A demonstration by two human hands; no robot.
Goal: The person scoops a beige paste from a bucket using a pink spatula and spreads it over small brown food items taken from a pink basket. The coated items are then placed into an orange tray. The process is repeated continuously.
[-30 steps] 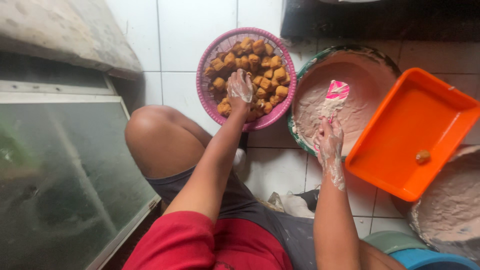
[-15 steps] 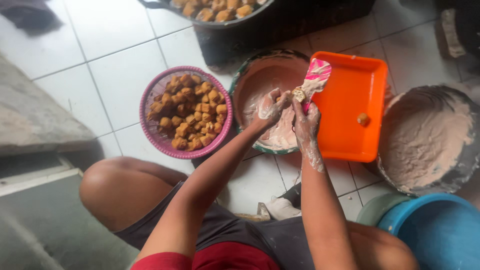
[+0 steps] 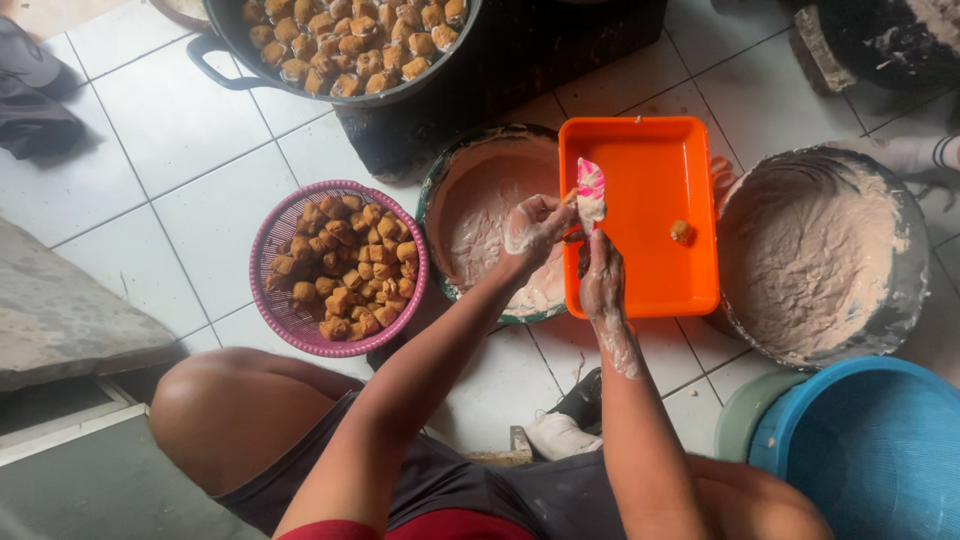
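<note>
My left hand [image 3: 533,226], smeared with pale paste, curls around a small fried piece beside the tip of a pink and white spatula [image 3: 590,189]. My right hand [image 3: 602,277] grips that spatula upright, just below and right of the left hand. Both hands hover where a green-rimmed bowl [image 3: 478,205] of pinkish paste meets an orange tray [image 3: 645,165]. One small filled piece [image 3: 681,231] lies in the tray. A pink basket [image 3: 262,250] full of brown fried cubes sits to the left, by my bare knee.
A big black pan [image 3: 400,95] of fried pieces stands at the top. A large metal bowl [image 3: 820,250] coated with paste is at the right, and a blue bucket [image 3: 870,450] below it. Another person's socked foot [image 3: 915,155] shows at the top right. A grey slab [image 3: 70,320] lies at the left.
My left hand left the pink basket with a piece and came to my right hand over the bowl. Both hands now sit nearer the orange tray; the view has shifted.
</note>
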